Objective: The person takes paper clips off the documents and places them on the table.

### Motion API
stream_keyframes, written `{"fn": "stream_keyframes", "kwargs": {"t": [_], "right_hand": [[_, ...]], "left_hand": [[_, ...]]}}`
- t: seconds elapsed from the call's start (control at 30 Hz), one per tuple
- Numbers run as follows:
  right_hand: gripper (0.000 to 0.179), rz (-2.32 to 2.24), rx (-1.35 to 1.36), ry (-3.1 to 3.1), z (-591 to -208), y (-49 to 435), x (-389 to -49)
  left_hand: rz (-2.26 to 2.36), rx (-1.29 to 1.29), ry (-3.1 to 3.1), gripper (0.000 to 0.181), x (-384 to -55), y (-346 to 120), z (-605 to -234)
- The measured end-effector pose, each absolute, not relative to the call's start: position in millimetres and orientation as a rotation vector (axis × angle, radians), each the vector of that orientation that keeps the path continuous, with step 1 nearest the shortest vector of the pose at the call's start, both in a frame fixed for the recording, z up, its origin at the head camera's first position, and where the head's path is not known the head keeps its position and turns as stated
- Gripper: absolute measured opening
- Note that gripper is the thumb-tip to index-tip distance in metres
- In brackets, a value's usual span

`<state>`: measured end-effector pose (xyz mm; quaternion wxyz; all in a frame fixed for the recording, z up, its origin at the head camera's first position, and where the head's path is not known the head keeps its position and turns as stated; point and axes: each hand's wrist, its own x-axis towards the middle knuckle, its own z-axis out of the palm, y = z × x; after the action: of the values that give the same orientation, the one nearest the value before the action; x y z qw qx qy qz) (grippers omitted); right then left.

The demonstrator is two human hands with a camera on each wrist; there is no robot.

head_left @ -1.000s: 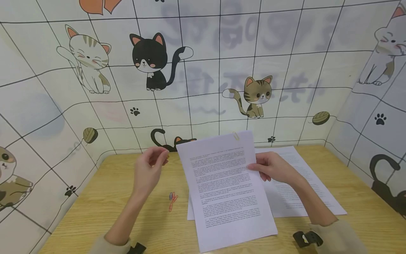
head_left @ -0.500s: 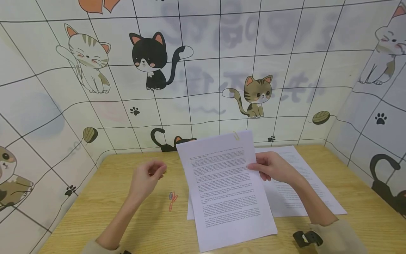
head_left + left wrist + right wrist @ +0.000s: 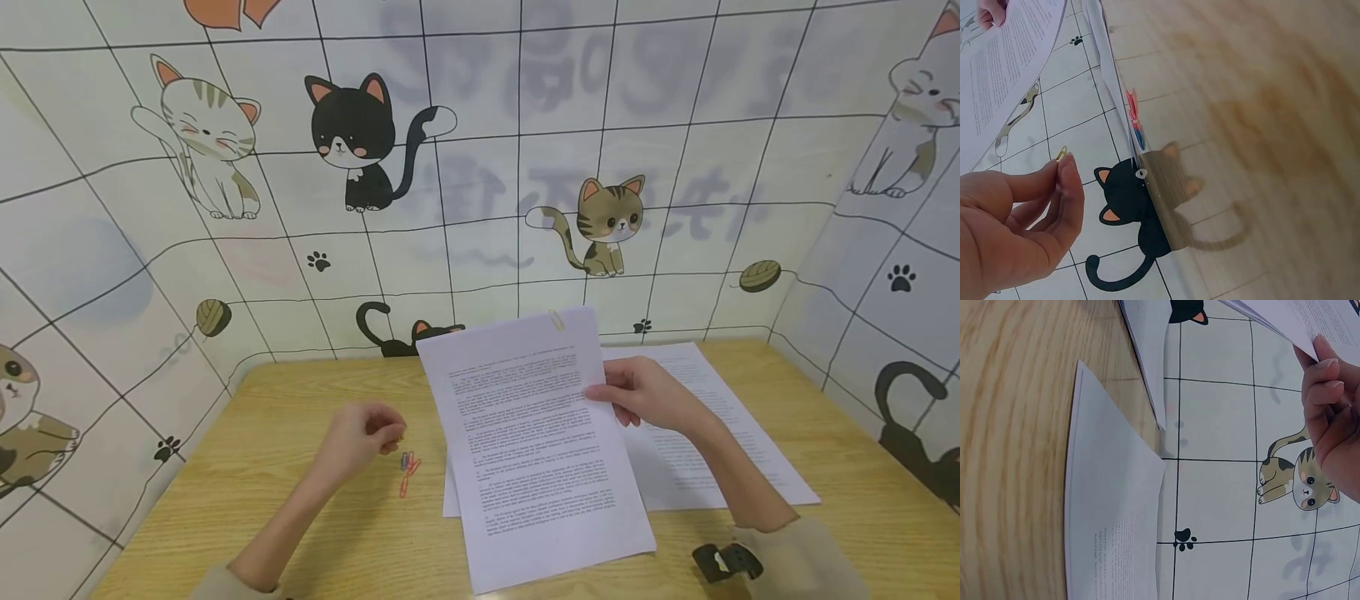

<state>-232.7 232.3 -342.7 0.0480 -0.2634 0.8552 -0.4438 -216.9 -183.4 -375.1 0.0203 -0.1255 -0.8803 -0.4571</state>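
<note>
Between thumb and forefinger, my left hand (image 3: 363,437) pinches a small yellow paper clip (image 3: 1062,154). It is over the wooden table, just behind a little group of red and blue paper clips (image 3: 409,473). My right hand (image 3: 654,393) holds a few printed sheets (image 3: 543,450) by their right edge, thumb in front and fingers behind. The sheets stand tilted up with the text facing me. A pale yellow paper clip (image 3: 556,320) sits on their top edge, right of the middle.
Another stack of printed paper (image 3: 712,450) lies flat on the wooden table (image 3: 247,467), partly hidden behind the held sheets. A wall covering (image 3: 480,167) with cartoon cats closes off the back and both sides.
My left hand has come down from beside the sheets' top left corner, and lately a little right, close to the loose paper clips. The right hand and its sheets have stayed still.
</note>
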Motion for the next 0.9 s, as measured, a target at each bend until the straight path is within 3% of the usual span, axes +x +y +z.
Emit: {"fn": "stream_keyframes", "kwargs": {"t": [0.9], "right_hand": [[0.021,-1.35,-0.773,2.619,-341.2,231.2,-231.5]], "left_hand": [[-1.313,-0.685,-2.946,0.007,-229.5,-163.8,-386.0]]}}
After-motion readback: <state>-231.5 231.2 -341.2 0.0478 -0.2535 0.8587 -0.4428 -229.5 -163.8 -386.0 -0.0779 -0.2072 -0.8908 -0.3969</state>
